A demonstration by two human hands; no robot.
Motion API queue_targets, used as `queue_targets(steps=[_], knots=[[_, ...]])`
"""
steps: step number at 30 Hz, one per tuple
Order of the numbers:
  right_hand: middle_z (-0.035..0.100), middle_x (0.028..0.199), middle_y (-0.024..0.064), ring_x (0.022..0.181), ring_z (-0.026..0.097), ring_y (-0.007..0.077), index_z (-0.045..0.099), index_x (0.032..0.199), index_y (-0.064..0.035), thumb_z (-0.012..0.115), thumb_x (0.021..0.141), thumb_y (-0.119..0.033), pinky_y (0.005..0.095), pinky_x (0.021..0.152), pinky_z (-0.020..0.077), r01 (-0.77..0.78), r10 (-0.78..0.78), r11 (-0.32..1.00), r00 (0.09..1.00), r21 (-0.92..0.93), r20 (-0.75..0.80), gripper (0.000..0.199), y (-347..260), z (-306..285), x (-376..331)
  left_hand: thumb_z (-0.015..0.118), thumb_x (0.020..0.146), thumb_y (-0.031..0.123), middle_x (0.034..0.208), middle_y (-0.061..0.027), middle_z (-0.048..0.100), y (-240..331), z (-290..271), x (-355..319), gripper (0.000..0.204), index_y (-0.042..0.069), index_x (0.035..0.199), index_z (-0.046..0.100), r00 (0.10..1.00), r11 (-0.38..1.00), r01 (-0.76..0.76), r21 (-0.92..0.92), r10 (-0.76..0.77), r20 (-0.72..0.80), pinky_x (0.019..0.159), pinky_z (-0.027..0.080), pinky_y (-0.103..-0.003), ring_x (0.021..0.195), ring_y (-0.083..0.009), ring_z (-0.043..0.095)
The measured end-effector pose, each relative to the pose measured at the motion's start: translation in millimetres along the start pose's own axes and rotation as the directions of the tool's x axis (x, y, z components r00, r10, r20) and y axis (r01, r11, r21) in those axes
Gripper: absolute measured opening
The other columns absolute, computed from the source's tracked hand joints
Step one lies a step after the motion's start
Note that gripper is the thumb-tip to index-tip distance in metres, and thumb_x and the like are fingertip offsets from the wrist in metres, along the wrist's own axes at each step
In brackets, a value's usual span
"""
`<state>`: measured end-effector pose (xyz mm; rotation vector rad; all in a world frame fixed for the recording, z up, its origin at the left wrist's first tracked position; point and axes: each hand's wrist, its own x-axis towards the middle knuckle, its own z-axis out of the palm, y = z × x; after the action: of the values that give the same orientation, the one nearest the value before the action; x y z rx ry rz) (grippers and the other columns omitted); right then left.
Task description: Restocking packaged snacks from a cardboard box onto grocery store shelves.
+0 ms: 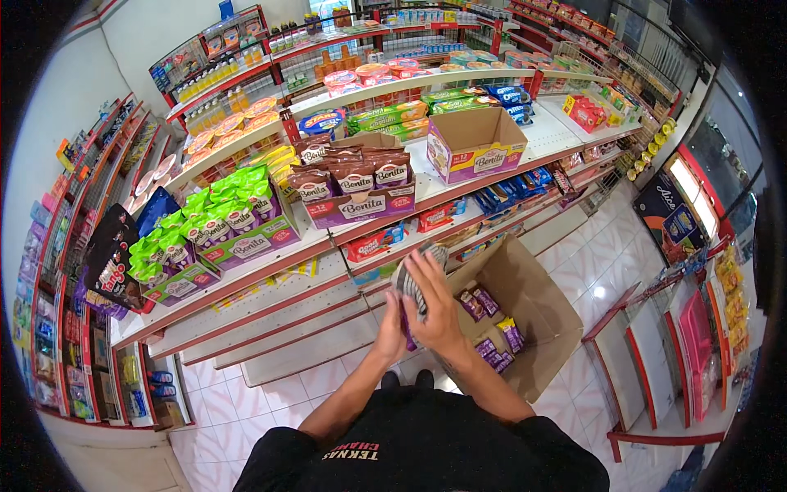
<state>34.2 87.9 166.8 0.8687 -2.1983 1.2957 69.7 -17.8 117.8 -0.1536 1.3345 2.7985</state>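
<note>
Both my hands are closed around a bundle of small packets (403,281) with grey striped edges and a bit of purple below. My left hand (389,328) grips its lower left side, and my right hand (436,312) lies across its right side. The fingers hide much of the bundle. Just right of my hands stands a large open cardboard box (545,316) with several purple snack packets (493,355) and a yellow-topped packet (510,334) inside. Ahead on the top shelf, an open purple and beige display carton (477,156) shows no packets above its rim.
To its left are a carton of brown snack pouches (357,176) and cartons of green-topped pouches (238,215). Tiered white shelves (307,348) with red edges run below. Another shelf rack (648,369) stands at right, and white tiles (279,402) cover the floor.
</note>
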Motion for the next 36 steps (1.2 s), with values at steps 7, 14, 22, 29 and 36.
queue_targets(steps=[7, 14, 22, 29, 36], knots=[[0.048, 0.143, 0.0210, 0.138, 0.038, 0.0445, 0.054, 0.136, -0.0011, 0.061, 0.085, -0.003, 0.0487, 0.113, 0.0324, -0.037, 0.035, 0.998, 0.999, 0.051, 0.030, 0.051, -8, 9, -16, 0.022, 0.105, 0.054, 0.144, -0.0103, 0.046, 15, 2, 7, 0.063, 0.011, 0.150, 0.028, 0.998, 0.988, -0.055, -0.143, 0.051, -0.029, 0.109, 0.040, -0.039, 0.129, -0.0234, 0.049], [0.053, 0.140, 0.0173, 0.137, 0.042, 0.0413, 0.058, 0.132, -0.0037, 0.063, 0.080, -0.003, 0.0504, 0.113, 0.0323, 0.144, -0.139, 0.989, 0.985, -0.040, 0.098, 0.053, -1, -6, 2, 0.016, 0.105, 0.055, 0.148, -0.0106, 0.041, 5, 2, -1, 0.067, 0.011, 0.154, 0.021, 0.993, 0.994, -0.105, 0.005, 0.104, 0.049, 0.113, 0.035, -0.039, 0.136, -0.0242, 0.042], [0.038, 0.150, 0.0236, 0.139, 0.033, 0.0468, 0.043, 0.144, -0.0013, 0.058, 0.092, -0.015, 0.0530, 0.113, 0.0302, -0.060, 0.062, 0.996, 0.998, 0.068, -0.016, 0.056, -3, 9, 1, 0.026, 0.105, 0.054, 0.157, -0.0105, 0.027, 6, 19, -1, 0.073, 0.006, 0.157, 0.008, 0.971, 0.975, -0.220, 0.011, 0.220, -0.091, 0.118, 0.022, -0.036, 0.143, -0.0219, 0.029], [0.031, 0.153, 0.0271, 0.141, 0.027, 0.0494, 0.036, 0.147, 0.0016, 0.063, 0.087, -0.008, 0.0521, 0.115, 0.0274, 0.023, -0.023, 1.000, 0.978, 0.004, 0.207, 0.067, -12, 14, -28, 0.030, 0.106, 0.048, 0.139, -0.0121, 0.051, 24, -16, 18, 0.059, 0.009, 0.151, 0.029, 0.955, 0.950, -0.279, -0.141, 0.260, -0.143, 0.104, 0.045, -0.039, 0.122, -0.0255, 0.055], [0.034, 0.152, 0.0249, 0.140, 0.033, 0.0467, 0.043, 0.144, -0.0008, 0.071, 0.084, -0.015, 0.0507, 0.113, 0.0323, 0.129, -0.159, 0.984, 0.952, 0.127, 0.262, 0.068, 9, 1, -26, 0.042, 0.105, 0.028, 0.140, -0.0143, 0.053, 34, -14, 14, 0.042, 0.003, 0.138, 0.044, 0.970, 0.952, -0.236, -0.195, 0.218, -0.111, 0.104, 0.047, -0.042, 0.122, -0.0256, 0.057]])
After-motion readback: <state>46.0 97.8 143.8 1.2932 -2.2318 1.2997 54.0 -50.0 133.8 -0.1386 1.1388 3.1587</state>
